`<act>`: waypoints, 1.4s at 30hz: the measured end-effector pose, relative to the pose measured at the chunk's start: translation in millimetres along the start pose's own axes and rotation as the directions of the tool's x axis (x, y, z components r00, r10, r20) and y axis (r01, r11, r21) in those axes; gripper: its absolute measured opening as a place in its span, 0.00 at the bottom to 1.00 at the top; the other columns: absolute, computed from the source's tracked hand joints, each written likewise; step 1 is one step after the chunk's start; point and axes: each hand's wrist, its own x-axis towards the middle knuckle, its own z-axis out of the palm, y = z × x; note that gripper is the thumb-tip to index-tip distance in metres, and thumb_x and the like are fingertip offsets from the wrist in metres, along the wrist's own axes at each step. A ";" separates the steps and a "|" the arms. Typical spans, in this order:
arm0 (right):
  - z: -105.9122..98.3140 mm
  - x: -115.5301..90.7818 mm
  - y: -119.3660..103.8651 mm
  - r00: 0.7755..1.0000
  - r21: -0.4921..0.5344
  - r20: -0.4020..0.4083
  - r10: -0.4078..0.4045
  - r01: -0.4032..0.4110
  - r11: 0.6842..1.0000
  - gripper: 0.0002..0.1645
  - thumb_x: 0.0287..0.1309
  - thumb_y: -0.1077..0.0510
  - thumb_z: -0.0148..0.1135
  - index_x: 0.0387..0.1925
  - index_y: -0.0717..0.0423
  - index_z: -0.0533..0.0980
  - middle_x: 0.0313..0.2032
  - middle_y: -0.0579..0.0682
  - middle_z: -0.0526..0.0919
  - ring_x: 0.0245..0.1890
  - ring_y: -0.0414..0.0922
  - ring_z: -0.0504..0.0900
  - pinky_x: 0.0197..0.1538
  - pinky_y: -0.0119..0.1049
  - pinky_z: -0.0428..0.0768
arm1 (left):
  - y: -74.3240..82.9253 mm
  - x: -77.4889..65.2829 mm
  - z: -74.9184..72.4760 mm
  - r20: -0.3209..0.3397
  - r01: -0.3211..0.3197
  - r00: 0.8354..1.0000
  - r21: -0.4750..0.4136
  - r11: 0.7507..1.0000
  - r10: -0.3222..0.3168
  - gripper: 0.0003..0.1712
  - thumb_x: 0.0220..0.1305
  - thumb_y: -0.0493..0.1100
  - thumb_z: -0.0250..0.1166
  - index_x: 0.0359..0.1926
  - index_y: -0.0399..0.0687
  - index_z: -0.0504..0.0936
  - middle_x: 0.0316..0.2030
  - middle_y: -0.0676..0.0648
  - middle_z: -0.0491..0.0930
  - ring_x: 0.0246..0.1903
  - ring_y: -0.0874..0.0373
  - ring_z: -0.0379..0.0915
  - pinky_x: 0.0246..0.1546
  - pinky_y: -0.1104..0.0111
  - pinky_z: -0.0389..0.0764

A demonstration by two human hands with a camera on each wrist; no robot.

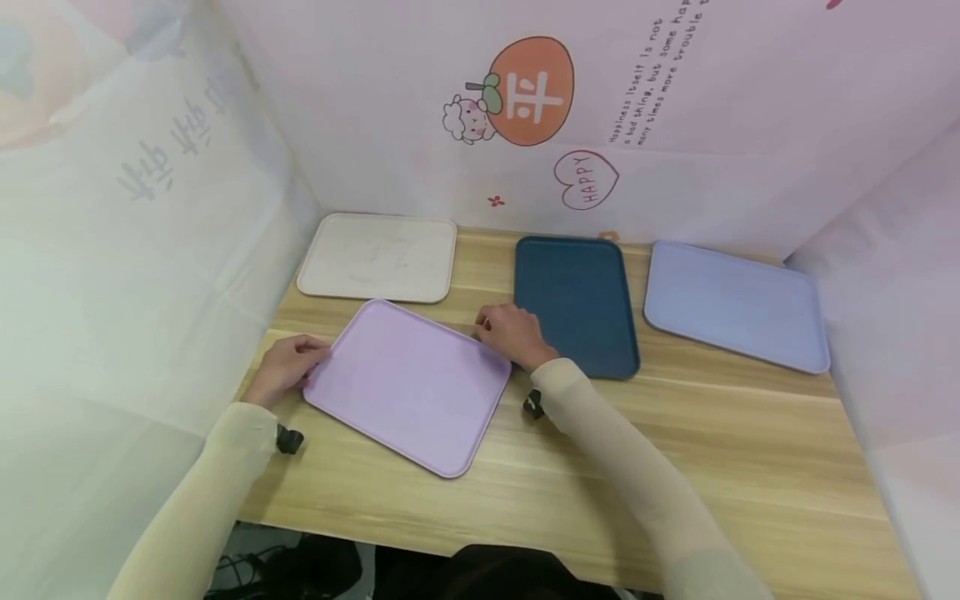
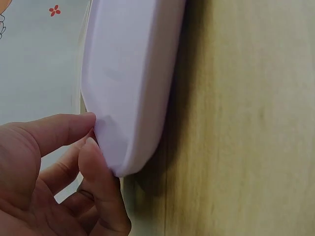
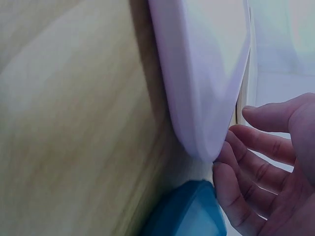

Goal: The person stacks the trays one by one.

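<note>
The lilac tray lies slanted on the wooden table, between the person's hands. The left hand touches its left rim with thumb and bent fingers; whether they pinch it, one cannot tell. The right hand rests loosely bent fingertips at the far right corner, thumb apart. Faint marks show in the white tray behind. The right hand and wrist hide part of the dark blue tray, beside the periwinkle tray. Dark shapes below the table edge are cut off and indistinct.
</note>
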 end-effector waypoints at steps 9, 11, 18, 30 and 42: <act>2.7 -0.2 -3.0 0.999 -0.006 0.019 -0.028 0.028 1.000 0.13 0.77 0.47 0.66 0.51 0.47 0.90 0.46 0.48 0.92 0.41 0.47 0.88 0.44 0.49 0.90 | -0.9 -0.2 -3.7 0.012 -0.037 0.999 0.027 0.999 0.037 0.26 0.77 0.52 0.67 0.64 0.36 0.83 0.48 0.43 0.85 0.38 0.60 0.76 0.33 0.73 0.86; 3.0 -0.5 -3.4 0.999 -0.008 0.018 -0.030 0.030 1.000 0.13 0.77 0.47 0.66 0.50 0.47 0.90 0.46 0.48 0.93 0.41 0.47 0.88 0.44 0.49 0.90 | -0.6 -0.1 -3.6 0.013 -0.041 0.999 0.027 0.999 0.040 0.26 0.76 0.51 0.68 0.64 0.36 0.83 0.51 0.40 0.86 0.37 0.60 0.77 0.33 0.73 0.87; 2.1 -2.7 -6.8 0.999 0.001 0.030 -0.032 0.032 0.999 0.13 0.75 0.46 0.68 0.47 0.47 0.91 0.46 0.47 0.93 0.43 0.47 0.88 0.46 0.50 0.90 | -0.5 -1.0 -3.9 0.018 -0.059 0.998 0.045 0.997 0.058 0.25 0.76 0.49 0.69 0.62 0.33 0.83 0.51 0.38 0.87 0.35 0.61 0.78 0.31 0.72 0.87; 1.1 -3.1 -11.0 0.997 -0.024 0.044 -0.066 0.067 0.997 0.09 0.75 0.51 0.69 0.45 0.47 0.91 0.45 0.46 0.93 0.45 0.46 0.87 0.46 0.49 0.90 | -4.6 -4.4 -3.1 -0.065 -0.132 0.986 0.254 0.958 0.153 0.22 0.76 0.54 0.67 0.54 0.40 0.90 0.47 0.38 0.90 0.36 0.57 0.81 0.36 0.70 0.80; 0.6 -4.6 -10.4 0.995 0.013 0.056 -0.084 0.084 0.996 0.09 0.76 0.51 0.68 0.45 0.46 0.91 0.45 0.46 0.93 0.44 0.46 0.86 0.49 0.49 0.88 | -15.6 -8.7 -3.1 -0.107 -0.131 0.982 0.185 0.974 0.152 0.23 0.77 0.57 0.67 0.54 0.43 0.92 0.56 0.37 0.90 0.55 0.44 0.84 0.48 0.66 0.78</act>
